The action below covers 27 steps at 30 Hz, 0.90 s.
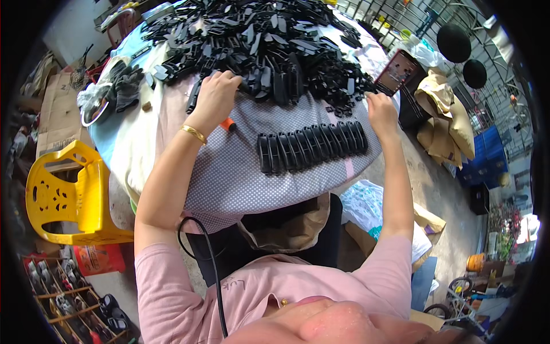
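Observation:
My left hand [216,96] rests at the near edge of a big pile of black plastic parts [252,43], its fingers curled down so that their tips are hidden. A black strip-shaped part [193,95] lies against its left side, and an orange handle [228,124] shows just below the wrist. My right hand [380,109] is at the pile's right end, thumb and fingers pinched together beside small black pieces [342,106]; whatever is between them is too small to make out. Between my forearms stands a neat row of curved black plastic pieces [312,147], touched by neither hand.
A phone [396,72] stands propped beyond my right hand. Dark gloves [124,86] lie at the table's left. A yellow chair [80,192] is left of the cloth-covered table [229,192]. An open paper bag [289,232] sits at my lap, and a black cable [215,264] hangs before me.

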{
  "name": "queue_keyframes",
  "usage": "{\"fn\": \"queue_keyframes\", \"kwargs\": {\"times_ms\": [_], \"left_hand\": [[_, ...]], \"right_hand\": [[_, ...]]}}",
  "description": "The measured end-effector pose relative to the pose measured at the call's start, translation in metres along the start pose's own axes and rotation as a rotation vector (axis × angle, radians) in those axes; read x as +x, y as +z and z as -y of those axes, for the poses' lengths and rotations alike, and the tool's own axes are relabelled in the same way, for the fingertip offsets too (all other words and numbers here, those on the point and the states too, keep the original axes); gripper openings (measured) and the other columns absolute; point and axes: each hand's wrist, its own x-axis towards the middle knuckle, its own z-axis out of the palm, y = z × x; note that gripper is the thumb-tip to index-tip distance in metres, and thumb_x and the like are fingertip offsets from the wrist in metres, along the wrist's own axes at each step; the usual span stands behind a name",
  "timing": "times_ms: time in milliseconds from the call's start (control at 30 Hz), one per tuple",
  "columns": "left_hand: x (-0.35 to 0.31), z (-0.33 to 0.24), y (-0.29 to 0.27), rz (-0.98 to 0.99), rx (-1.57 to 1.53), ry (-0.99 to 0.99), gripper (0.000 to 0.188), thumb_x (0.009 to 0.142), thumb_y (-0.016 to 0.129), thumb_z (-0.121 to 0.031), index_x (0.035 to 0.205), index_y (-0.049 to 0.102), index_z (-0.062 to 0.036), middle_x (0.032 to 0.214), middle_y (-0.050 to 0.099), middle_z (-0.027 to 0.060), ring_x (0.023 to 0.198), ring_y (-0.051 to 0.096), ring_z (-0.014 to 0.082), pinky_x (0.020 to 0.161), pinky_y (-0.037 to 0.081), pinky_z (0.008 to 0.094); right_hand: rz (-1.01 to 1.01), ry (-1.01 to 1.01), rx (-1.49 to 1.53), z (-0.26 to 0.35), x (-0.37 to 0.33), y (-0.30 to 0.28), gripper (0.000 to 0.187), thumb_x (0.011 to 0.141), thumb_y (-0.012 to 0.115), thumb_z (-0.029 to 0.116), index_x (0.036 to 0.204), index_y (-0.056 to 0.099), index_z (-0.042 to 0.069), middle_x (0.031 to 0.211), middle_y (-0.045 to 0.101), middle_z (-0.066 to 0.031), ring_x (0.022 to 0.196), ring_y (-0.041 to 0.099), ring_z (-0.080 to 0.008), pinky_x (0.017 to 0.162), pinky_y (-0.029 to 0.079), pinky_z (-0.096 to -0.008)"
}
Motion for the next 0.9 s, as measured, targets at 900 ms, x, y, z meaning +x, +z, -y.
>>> {"fn": "queue_keyframes", "kwargs": {"times_ms": [900], "left_hand": [[-0.003,-0.066,-0.037,0.278,-1.843,-0.433,0.033,0.08,0.063,-0.004,0.105,0.042,0.001,0.098,0.056,0.0104,0.083,0.06,0.0147,0.073,0.055,0.0301]], "right_hand": [[-0.295,-0.164,1.012,0.182,0.019,-0.076,0.011,0.078,0.064,0.003,0.087,0.063,-0.003,0.075,0.062,-0.0076,0.064,0.061,-0.013,0.058,0.05,-0.0234]]}}
